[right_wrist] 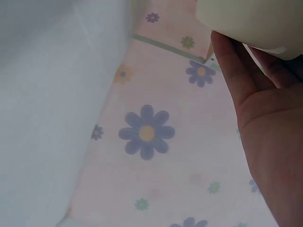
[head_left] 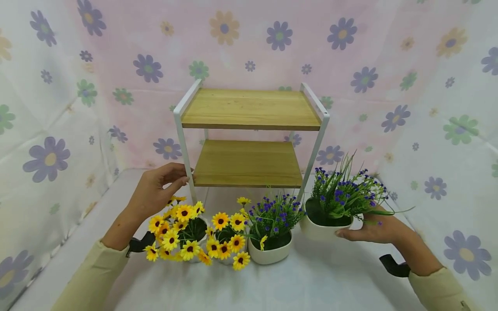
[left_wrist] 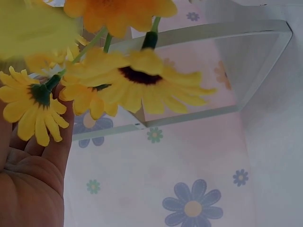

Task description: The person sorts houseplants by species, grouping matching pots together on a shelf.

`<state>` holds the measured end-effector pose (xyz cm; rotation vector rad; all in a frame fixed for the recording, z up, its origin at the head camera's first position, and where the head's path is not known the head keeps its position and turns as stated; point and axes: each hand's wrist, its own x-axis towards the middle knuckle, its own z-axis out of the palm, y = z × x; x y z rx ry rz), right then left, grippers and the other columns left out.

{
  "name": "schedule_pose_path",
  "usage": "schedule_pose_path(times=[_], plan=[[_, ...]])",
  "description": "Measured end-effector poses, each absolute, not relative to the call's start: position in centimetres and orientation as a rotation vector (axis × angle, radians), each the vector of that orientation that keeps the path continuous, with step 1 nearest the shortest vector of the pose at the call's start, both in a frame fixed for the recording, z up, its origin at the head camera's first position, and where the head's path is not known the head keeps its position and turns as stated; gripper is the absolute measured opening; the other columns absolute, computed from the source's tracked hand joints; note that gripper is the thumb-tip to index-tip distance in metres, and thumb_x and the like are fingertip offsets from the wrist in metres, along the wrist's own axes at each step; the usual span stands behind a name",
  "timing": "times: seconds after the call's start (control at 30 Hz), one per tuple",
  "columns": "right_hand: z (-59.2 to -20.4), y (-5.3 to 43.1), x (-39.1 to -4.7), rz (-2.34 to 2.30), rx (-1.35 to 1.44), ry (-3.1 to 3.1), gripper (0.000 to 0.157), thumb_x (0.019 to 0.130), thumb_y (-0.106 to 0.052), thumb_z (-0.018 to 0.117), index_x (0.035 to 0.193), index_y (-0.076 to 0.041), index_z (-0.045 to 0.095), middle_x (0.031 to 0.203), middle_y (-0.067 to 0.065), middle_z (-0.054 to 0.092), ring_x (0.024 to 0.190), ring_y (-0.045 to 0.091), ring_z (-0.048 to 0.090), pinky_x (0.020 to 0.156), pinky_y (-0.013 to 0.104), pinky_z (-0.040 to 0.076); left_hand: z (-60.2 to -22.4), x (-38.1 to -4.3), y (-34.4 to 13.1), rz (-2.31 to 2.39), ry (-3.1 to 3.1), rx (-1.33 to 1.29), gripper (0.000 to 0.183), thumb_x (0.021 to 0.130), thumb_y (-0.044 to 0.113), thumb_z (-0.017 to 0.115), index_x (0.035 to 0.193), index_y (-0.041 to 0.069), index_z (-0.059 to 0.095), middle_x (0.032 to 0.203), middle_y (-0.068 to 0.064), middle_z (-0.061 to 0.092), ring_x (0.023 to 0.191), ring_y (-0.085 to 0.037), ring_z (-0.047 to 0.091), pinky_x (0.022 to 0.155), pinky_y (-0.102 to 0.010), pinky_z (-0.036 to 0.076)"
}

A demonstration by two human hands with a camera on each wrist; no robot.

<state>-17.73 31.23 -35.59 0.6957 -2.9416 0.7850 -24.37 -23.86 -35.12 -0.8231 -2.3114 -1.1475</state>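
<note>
A two-tier shelf point(head_left: 250, 110) with wooden boards and a white frame stands in the middle of the head view. At its front left leg, my left hand point(head_left: 157, 188) pinches the leg between thumb and fingers; in the left wrist view, yellow flowers partly cover those fingers. My right hand point(head_left: 379, 226) holds a white pot point(head_left: 327, 229) of purple flowers point(head_left: 342, 194) by its right side, with the thumb at the front. The right wrist view shows the fingers under the pot's curved wall point(right_wrist: 251, 23), which appears raised off the table.
Before the shelf stand two pots of yellow sunflowers point(head_left: 180, 231) point(head_left: 227, 239) and another white pot point(head_left: 270, 255) with purple flowers. A white cloth point(head_left: 330, 276) covers the table. Flower-printed curtains point(head_left: 253, 47) enclose the back and sides.
</note>
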Motion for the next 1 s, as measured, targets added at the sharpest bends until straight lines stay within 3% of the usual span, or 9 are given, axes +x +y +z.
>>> schedule_pose_path(times=[0.07,0.13,0.2,0.27,0.53,0.7,0.8,0.9,1.0], plan=[[-34.8,31.4,-17.7,0.755,0.717,-2.913,0.117,0.079,-0.038,0.093,0.162,0.003,0.023,0.164,0.033,0.029,0.152,0.054,0.026,0.114,0.068,0.037,-35.1,-24.4,-23.9,-1.139,-2.313,-0.818,0.027,0.099,-0.004,0.071,0.123,0.008,0.074,0.108,-0.007,0.080,0.097,0.000,0.074,0.088,-0.011,0.056],[-34.1,31.5,-17.9,0.750,0.778,-2.829,0.113,0.075,-0.034,0.097,0.160,0.000,0.030,0.161,0.027,0.036,0.151,0.044,0.030,0.119,0.051,0.035,-35.1,-24.3,-23.8,-1.133,-2.316,-0.815,0.027,0.098,-0.004,0.071,0.123,0.007,0.074,0.108,-0.007,0.080,0.097,0.000,0.074,0.088,-0.010,0.056],[-33.3,31.6,-18.1,0.731,0.831,-2.754,0.108,0.073,-0.030,0.099,0.157,-0.005,0.036,0.157,0.019,0.042,0.146,0.032,0.033,0.116,0.034,0.032,-35.1,-24.3,-23.8,-1.127,-2.317,-0.813,0.027,0.098,-0.004,0.071,0.123,0.007,0.074,0.107,-0.008,0.080,0.096,0.000,0.074,0.088,-0.010,0.055],[-32.6,31.7,-18.3,0.701,0.870,-2.686,0.104,0.070,-0.027,0.101,0.152,-0.009,0.041,0.151,0.012,0.046,0.139,0.023,0.035,0.110,0.025,0.029,-35.1,-24.3,-23.9,-1.125,-2.316,-0.812,0.026,0.099,-0.004,0.071,0.123,0.006,0.074,0.107,-0.008,0.080,0.097,0.001,0.073,0.088,-0.010,0.055],[-29.1,32.0,-18.4,0.689,0.919,-2.655,0.105,0.067,-0.019,0.101,0.152,-0.008,0.041,0.147,0.009,0.046,0.132,0.007,0.033,0.102,0.010,0.024,-35.0,-24.4,-23.9,-1.154,-2.309,-0.825,0.025,0.098,-0.005,0.071,0.122,0.002,0.073,0.108,-0.009,0.080,0.098,0.002,0.073,0.089,-0.012,0.056],[-27.3,32.1,-18.7,0.658,0.973,-2.582,0.110,0.059,-0.016,0.104,0.151,-0.006,0.044,0.146,0.009,0.049,0.132,-0.002,0.031,0.103,0.008,0.022,-35.1,-24.4,-24.0,-1.165,-2.308,-0.831,0.027,0.099,-0.005,0.071,0.123,0.005,0.074,0.109,-0.008,0.080,0.099,0.002,0.073,0.089,-0.012,0.056],[-26.4,32.2,-18.9,0.637,0.970,-2.587,0.108,0.061,-0.020,0.104,0.150,-0.007,0.045,0.146,0.007,0.049,0.133,-0.006,0.029,0.104,0.007,0.021,-35.2,-24.4,-24.0,-1.170,-2.303,-0.831,0.028,0.098,-0.006,0.071,0.124,0.007,0.074,0.109,-0.008,0.080,0.098,0.001,0.073,0.089,-0.012,0.056],[-25.7,32.3,-19.1,0.649,1.003,-2.557,0.099,0.063,-0.020,0.103,0.145,-0.006,0.050,0.141,-0.002,0.052,0.131,-0.006,0.033,0.103,0.008,0.025,-35.3,-24.5,-24.0,-1.169,-2.298,-0.835,0.029,0.098,-0.006,0.071,0.124,0.007,0.074,0.109,-0.008,0.080,0.098,0.001,0.073,0.088,-0.012,0.056],[-25.0,32.5,-19.4,0.654,1.035,-2.533,0.093,0.065,-0.020,0.102,0.142,-0.006,0.053,0.137,-0.020,0.051,0.129,-0.006,0.037,0.101,0.008,0.028,-35.3,-24.6,-24.0,-1.160,-2.294,-0.839,0.029,0.098,-0.007,0.071,0.123,0.007,0.074,0.108,-0.008,0.080,0.098,0.002,0.073,0.088,-0.012,0.057]])
